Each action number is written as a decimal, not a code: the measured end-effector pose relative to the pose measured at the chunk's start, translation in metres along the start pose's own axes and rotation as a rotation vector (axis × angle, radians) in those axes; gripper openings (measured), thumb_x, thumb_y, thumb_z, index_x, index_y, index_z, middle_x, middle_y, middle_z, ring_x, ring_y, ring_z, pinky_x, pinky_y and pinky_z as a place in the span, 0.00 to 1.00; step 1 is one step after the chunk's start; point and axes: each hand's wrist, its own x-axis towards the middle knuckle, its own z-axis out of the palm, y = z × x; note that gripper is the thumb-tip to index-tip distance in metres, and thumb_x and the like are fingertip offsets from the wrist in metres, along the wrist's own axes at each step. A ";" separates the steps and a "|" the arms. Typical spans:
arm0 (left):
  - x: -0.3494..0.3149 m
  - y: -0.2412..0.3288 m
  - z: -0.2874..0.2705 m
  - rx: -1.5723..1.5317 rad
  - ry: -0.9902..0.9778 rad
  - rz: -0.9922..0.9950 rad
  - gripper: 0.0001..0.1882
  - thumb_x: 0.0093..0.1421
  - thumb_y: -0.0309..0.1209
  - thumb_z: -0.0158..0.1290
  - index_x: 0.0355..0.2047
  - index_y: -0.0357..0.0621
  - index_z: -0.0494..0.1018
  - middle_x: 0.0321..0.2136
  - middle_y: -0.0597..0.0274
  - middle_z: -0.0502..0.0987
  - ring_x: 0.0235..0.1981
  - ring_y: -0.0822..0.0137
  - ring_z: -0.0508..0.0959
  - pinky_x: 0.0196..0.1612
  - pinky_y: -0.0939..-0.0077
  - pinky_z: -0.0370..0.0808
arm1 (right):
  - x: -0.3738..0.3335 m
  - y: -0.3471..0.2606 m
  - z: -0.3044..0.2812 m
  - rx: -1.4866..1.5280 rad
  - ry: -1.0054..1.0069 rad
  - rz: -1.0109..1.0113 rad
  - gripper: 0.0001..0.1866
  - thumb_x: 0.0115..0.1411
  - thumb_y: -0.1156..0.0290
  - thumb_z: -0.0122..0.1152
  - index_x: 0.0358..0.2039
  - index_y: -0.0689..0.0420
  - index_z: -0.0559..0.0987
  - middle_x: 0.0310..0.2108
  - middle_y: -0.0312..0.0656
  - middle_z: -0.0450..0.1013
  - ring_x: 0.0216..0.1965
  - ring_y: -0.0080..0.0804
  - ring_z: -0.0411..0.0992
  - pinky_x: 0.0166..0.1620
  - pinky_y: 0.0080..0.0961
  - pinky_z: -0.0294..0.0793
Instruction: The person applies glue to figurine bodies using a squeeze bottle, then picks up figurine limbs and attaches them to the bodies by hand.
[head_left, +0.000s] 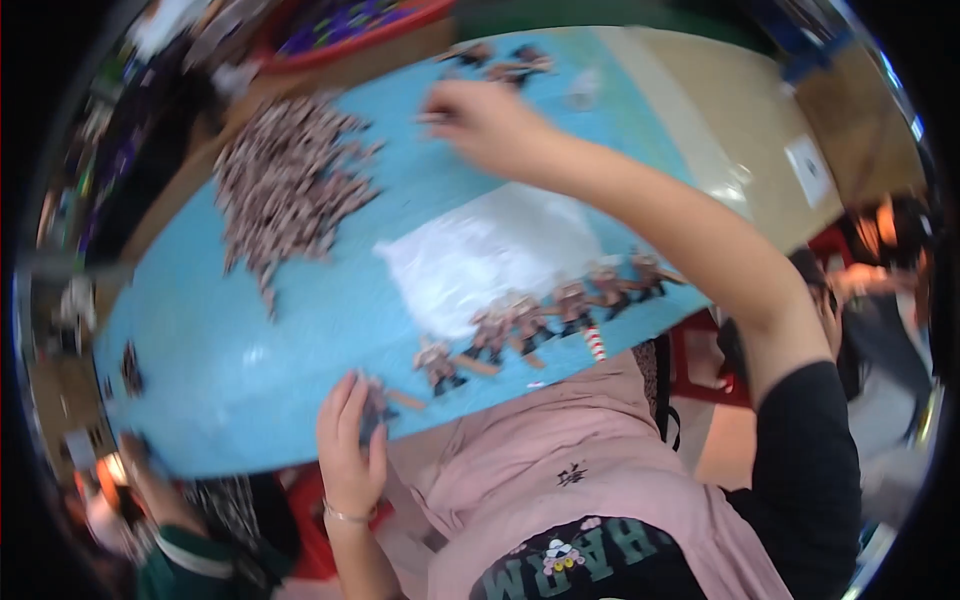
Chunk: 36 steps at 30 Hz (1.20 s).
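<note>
A small dark figure stands at the near edge of the blue counter, its surface blurred, between the fingers and thumb of the left hand, which closes about it. The right hand is well apart, over the far side, pinching a small brownish piece at its fingertips. From that piece, the dark figure lies near and slightly left; the left hand is much the nearer to it. The figure's long axis cannot be told, as the fingers cover part of it.

Right of the left hand, a row of small figures slants along the near edge, rising toward the far right. Beyond the row lies a white plastic sheet; a red-and-white striped stick is on its near side.

Left of the right hand spreads a heap of brown pieces, too blurred to separate. Just beyond the right hand are a few dark figures, indistinct. A red basin is cut off at the far edge. Another person's hand shows at the near left.
</note>
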 end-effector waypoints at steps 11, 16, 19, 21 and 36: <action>-0.014 -0.005 0.004 0.003 0.118 -0.009 0.29 0.44 0.19 0.53 0.50 0.37 0.68 0.51 0.48 0.69 0.51 0.48 0.69 0.54 0.58 0.65 | -0.091 -0.028 -0.009 -0.009 -0.216 0.024 0.06 0.52 0.81 0.59 0.32 0.62 0.77 0.31 0.43 0.72 0.33 0.37 0.72 0.36 0.28 0.72; -0.016 -0.005 0.004 -0.046 0.129 -0.013 0.30 0.42 0.19 0.55 0.50 0.37 0.68 0.50 0.49 0.70 0.51 0.48 0.69 0.54 0.58 0.65 | -0.091 -0.028 -0.013 -0.056 -0.260 0.007 0.06 0.52 0.81 0.58 0.32 0.62 0.76 0.31 0.44 0.71 0.33 0.37 0.71 0.36 0.27 0.71; -0.025 -0.004 0.002 -0.039 0.142 -0.017 0.31 0.41 0.19 0.58 0.50 0.37 0.68 0.49 0.48 0.71 0.50 0.48 0.71 0.53 0.59 0.67 | -0.094 -0.037 -0.022 0.066 -0.206 0.102 0.06 0.54 0.78 0.58 0.34 0.63 0.76 0.30 0.43 0.73 0.32 0.35 0.72 0.35 0.27 0.72; -0.033 0.001 0.001 -0.107 0.153 -0.060 0.31 0.42 0.20 0.59 0.50 0.37 0.68 0.49 0.48 0.71 0.50 0.48 0.71 0.53 0.60 0.68 | -0.102 -0.046 -0.024 0.264 -0.176 0.235 0.06 0.56 0.78 0.56 0.35 0.64 0.75 0.30 0.41 0.73 0.31 0.29 0.72 0.35 0.24 0.71; -0.033 0.047 0.031 -0.561 -0.007 -0.122 0.35 0.47 0.25 0.62 0.55 0.36 0.61 0.47 0.50 0.71 0.45 0.56 0.75 0.49 0.69 0.72 | -0.196 -0.146 0.033 0.618 -0.361 0.153 0.14 0.52 0.82 0.58 0.41 0.65 0.75 0.41 0.48 0.69 0.38 0.37 0.72 0.38 0.26 0.73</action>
